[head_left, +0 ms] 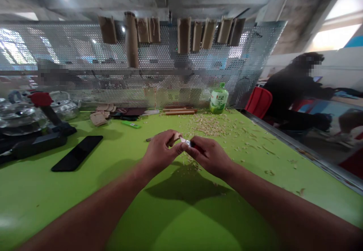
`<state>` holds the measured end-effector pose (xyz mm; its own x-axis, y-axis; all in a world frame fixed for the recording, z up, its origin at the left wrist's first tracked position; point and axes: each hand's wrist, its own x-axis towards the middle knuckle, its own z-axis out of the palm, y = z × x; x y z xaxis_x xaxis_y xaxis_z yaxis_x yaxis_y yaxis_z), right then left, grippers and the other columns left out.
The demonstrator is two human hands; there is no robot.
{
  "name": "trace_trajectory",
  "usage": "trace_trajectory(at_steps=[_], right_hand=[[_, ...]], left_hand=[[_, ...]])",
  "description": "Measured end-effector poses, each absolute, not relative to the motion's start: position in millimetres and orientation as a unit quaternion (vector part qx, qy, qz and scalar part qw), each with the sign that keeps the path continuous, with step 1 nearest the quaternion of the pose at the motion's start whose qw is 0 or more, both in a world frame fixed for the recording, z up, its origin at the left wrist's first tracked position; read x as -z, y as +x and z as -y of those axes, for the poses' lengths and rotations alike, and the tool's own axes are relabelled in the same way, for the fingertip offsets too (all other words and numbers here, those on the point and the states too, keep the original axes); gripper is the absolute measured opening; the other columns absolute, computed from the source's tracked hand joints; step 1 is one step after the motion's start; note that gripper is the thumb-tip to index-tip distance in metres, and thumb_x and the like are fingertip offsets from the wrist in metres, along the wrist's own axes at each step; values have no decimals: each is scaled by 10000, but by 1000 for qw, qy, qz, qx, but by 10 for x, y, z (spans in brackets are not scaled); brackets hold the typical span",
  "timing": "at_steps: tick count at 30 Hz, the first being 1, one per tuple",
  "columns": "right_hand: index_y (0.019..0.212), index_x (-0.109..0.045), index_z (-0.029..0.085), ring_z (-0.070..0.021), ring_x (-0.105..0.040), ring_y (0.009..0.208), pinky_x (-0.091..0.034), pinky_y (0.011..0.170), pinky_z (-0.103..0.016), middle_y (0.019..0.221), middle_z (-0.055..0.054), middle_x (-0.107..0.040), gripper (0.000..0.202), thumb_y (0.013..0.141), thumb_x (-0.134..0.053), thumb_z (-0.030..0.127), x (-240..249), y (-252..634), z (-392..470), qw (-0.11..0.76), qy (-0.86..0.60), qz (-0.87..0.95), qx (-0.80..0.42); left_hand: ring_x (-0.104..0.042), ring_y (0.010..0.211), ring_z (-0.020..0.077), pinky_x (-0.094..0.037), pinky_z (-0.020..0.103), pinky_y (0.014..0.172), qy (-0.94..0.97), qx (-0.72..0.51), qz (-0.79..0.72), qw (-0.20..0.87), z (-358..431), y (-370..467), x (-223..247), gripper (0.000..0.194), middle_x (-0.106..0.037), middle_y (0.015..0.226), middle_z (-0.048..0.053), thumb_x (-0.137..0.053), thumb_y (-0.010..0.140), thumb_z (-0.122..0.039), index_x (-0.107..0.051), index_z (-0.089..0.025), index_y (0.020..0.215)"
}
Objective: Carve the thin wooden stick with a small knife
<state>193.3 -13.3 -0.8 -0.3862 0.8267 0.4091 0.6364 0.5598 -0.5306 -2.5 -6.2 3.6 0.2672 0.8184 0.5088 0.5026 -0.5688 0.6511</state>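
Note:
Above the middle of the green table (136, 220), my left hand (160, 151) is closed around a small pale piece of wood (177, 136). My right hand (211, 154) grips a utility knife (186, 142) with a partly hidden red and black handle. The knife's blade points left and lies against or very near the wood. Both thumbs meet close to the blade. Pale wood shavings (208, 125) are scattered behind and below the hands, thickest behind my right hand. A thin stick (149, 139) pokes out behind my left hand.
A black phone (78, 153) lies at the left, near a dark stand with a red top (40, 99) and shiny kettles (21, 116). Wooden pieces (99, 118), a green blade case (131, 124), wood strips (180, 111) and a green bottle (219, 99) line the back. A person (292, 84) sits at the right.

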Motion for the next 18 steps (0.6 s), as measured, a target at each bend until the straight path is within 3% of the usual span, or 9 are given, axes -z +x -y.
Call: trace_trajectory(at_steps=[11,18], right_hand=[[682,-447,195,-94,-382,553,-265,519,-243,601,36,-423,460,918,-447,589,1,1919,114,327,-426,811,-234],[656,-469,188,-86,-370,510,-209,511,-249,574,27,-461,418,894,-525,528,-8,1918,129,347,-477,807,-26]], left_hand=[[-393,603,109,-257,236,544,790,-401,-430,175,40,-33,-48,476,-459,636,-28,-513,852,-624,-535,-163,737],[-377,586,101,-234,236,542,787,-389,-460,137,29,-4,-31,468,-435,622,-40,-461,892,-604,-452,-175,706]])
